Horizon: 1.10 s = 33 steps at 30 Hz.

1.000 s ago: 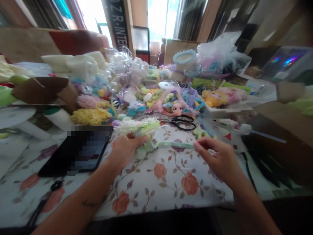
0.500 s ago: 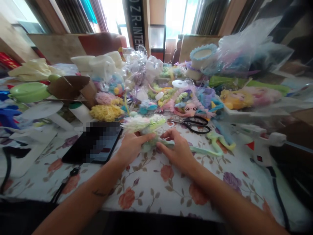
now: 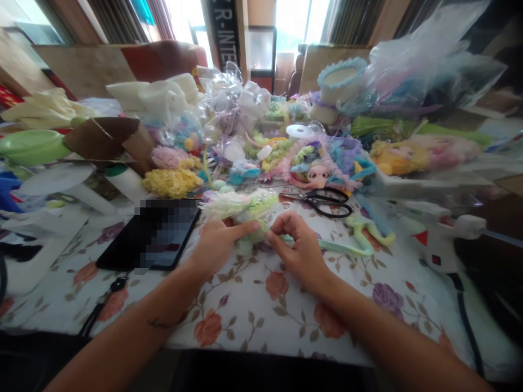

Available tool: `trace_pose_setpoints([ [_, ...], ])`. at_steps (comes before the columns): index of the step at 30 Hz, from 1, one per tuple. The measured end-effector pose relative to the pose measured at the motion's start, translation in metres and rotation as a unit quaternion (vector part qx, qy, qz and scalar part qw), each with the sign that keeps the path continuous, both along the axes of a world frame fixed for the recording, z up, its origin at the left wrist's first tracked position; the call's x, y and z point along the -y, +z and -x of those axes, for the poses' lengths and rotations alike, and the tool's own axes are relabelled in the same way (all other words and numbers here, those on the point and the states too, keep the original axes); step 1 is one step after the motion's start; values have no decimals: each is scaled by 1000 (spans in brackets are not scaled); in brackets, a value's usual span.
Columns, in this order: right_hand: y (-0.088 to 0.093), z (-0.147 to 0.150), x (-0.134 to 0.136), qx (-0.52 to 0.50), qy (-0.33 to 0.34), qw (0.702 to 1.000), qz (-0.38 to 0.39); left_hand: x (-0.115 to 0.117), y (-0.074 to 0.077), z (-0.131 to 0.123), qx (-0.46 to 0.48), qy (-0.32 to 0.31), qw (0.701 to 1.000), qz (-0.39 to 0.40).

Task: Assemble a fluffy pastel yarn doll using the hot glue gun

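My left hand [image 3: 214, 245] is closed round a small pale green and white ruffled bundle [image 3: 255, 209], its thumb pressed on the front. White strands spread from the bundle's far left side. My right hand [image 3: 300, 245] pinches at the bundle's right edge, thumb and forefinger together; what exactly lies between those fingertips is too small to tell. From beside that hand a pale green and yellow ribbon [image 3: 347, 246] trails right across the cloth. Black-handled scissors [image 3: 327, 209] lie just beyond my right hand.
A dark tablet [image 3: 180, 234] lies left of my hands on the flowered tablecloth [image 3: 261, 305]. A glue gun [image 3: 441, 239] stands at the right. Behind are yellow trim [image 3: 174, 182], a doll's head [image 3: 318, 173], a thread cone [image 3: 126, 182] and plastic bags [image 3: 429, 65].
My right thumb and forefinger have come together at the bundle's right edge; they were apart before. My left hand keeps its hold. The view has tilted slightly downward.
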State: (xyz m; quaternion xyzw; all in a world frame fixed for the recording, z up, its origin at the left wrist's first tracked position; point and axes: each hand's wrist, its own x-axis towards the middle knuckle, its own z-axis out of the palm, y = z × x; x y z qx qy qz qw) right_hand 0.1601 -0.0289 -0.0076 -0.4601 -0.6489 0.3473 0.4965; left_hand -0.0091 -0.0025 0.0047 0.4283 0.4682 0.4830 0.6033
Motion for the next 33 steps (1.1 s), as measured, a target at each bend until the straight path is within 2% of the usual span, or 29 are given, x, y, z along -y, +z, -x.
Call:
trace_pose_setpoints([
  [3, 1, -1, 1, -8, 7, 1000, 1, -1, -1, 2, -39, 20, 999, -10],
  [12, 2, -4, 4, 55, -1, 998, 6, -1, 1, -1, -36, 19, 999, -10],
  [15, 3, -3, 5, 107, -27, 993, -28, 1, 2, 0, -52, 18, 998, -10],
  [18, 1, -4, 4, 153, -59, 982, -94, 4, 4, -1, -74, 11, 997, -35],
  [22, -3, -5, 1, 183, -84, 964, -176, 6, 4, -4, -52, -9, 996, -74],
  [25, -3, -4, 1, 198, -97, 957, -188, 5, 2, -5, -47, -8, 994, -101],
  [29, 1, -2, 3, 241, -126, 940, -206, 4, -2, -4, -101, -3, 984, -148],
  [33, 2, -3, 4, 272, -141, 927, -217, 5, -2, -4, -95, -9, 985, -142],
])
